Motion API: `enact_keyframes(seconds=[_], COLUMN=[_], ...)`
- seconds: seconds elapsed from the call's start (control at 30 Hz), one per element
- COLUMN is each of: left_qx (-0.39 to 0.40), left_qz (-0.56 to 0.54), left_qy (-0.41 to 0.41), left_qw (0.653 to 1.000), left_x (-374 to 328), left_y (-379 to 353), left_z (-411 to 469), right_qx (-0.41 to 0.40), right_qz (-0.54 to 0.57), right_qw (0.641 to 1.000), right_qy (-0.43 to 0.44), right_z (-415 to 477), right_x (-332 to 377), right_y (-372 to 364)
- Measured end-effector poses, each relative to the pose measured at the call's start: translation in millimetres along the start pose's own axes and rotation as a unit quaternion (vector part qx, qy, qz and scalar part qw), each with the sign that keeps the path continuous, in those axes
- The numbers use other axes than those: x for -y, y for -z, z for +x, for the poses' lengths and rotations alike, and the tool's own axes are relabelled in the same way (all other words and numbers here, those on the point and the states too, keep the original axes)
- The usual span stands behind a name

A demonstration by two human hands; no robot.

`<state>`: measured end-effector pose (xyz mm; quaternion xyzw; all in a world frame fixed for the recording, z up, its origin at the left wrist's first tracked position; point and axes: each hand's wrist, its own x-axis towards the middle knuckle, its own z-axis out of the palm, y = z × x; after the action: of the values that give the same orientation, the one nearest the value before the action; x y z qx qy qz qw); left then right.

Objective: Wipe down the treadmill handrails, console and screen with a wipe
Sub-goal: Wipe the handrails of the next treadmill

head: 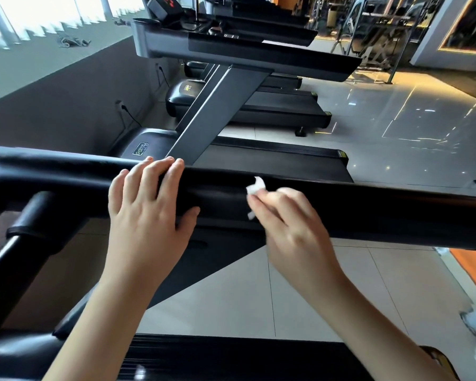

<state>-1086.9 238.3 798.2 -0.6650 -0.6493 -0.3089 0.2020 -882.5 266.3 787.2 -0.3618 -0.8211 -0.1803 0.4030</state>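
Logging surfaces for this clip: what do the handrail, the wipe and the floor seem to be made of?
Handrail: black, semi-gloss, probably plastic or vinyl-covered padding; soft highlights run along its rounded top. Wipe: thin white paper or nonwoven, matte, crumpled into folds. Floor: pale polished tile; grout lines and mirrored lights show.

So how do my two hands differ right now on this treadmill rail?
The left hand lies flat on the handrail, fingers spread over its top, holding nothing. The right hand pinches a crumpled white wipe against the handrail. The left hand looks sharp, while the right hand is blurred. Both are bare and at the same black handrail.
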Motion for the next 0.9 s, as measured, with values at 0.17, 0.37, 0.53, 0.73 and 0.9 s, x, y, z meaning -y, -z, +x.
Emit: enact_keyframes(seconds=[0.17,0.37,0.53,0.73,0.9], left_qx=[-0.012,-0.013,-0.013,-0.015,-0.022], left_qz=[-0.005,-0.007,-0.005,-0.004,-0.003], left_qy=[0.003,-0.011,-0.012,-0.029,-0.031], left_qw=[1.000,1.000,1.000,0.999,0.999], left_x=[-1.7,2.6,3.3,8.3,8.8], left_y=[-1.4,-1.4,-3.1,-1.8,-3.6], left_z=[0.6,-1.3,-1.4,-1.4,-1.7], right_qx=[-0.064,0.017,-0.068,0.020,0.011], right_qz=[-0.008,-0.020,-0.017,-0.069,-0.032], right_qw=[0.997,0.999,0.997,0.987,0.985], right_qy=[-0.041,0.029,0.036,0.143,0.169], right_z=[0.8,-12.7,-4.3,-24.9,-8.5], right_x=[-8.5,4.5,4.4,-11.6,7.2], right_y=[-2.0,-9.3,-22.6,-19.1,-30.4])
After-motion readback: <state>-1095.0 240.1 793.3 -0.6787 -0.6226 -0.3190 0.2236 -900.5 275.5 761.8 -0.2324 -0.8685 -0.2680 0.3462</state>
